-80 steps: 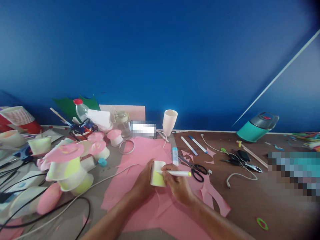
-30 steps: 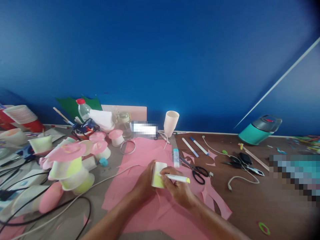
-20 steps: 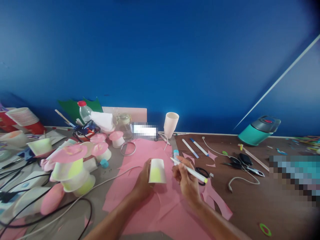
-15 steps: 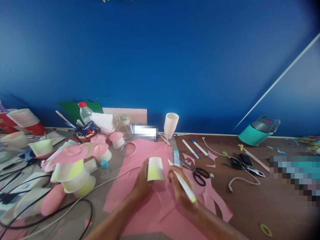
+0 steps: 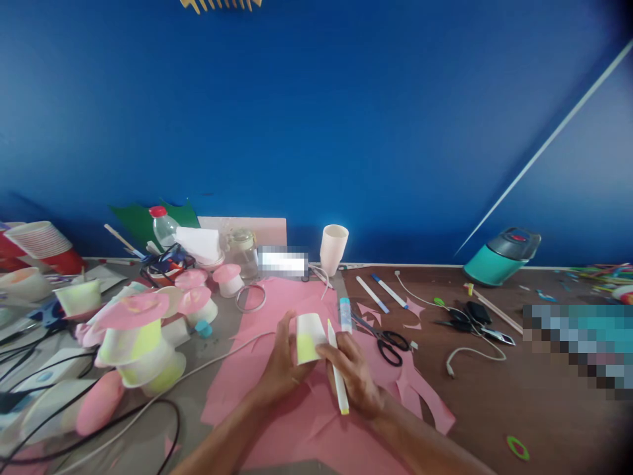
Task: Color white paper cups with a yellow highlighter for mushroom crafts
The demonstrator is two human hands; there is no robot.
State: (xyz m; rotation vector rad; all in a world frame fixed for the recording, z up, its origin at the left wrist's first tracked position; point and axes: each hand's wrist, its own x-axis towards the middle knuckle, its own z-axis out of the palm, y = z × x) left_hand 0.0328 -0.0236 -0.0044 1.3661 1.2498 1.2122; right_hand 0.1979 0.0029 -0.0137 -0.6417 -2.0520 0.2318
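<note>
My left hand [image 5: 283, 361] is wrapped round a small paper cup [image 5: 308, 323], white with a patch coloured yellow on its lower side. Between the fingers of my right hand [image 5: 360, 379] is a white marker [image 5: 339, 382] with a yellow end pointing down toward me and a yellow tip at the top. A fingertip of that hand touches the cup's right edge. Below both hands lie sheets of pink paper [image 5: 257, 402]. A glue stick [image 5: 345, 316] and black-handled scissors [image 5: 390, 346] rest just beyond my right hand.
Pink-topped paper cups [image 5: 138, 336] crowd the left, among black cables [image 5: 171, 406]. A tall white cup [image 5: 334, 247] stands by the blue wall [image 5: 316, 132]. To the right are two markers [image 5: 372, 294], a white cord [image 5: 475, 351] and a teal bottle [image 5: 497, 264].
My right hand has shifted left against the cup, and its marker now stands more upright in the view. The cup has tilted slightly in my left hand. The view has shifted a little.
</note>
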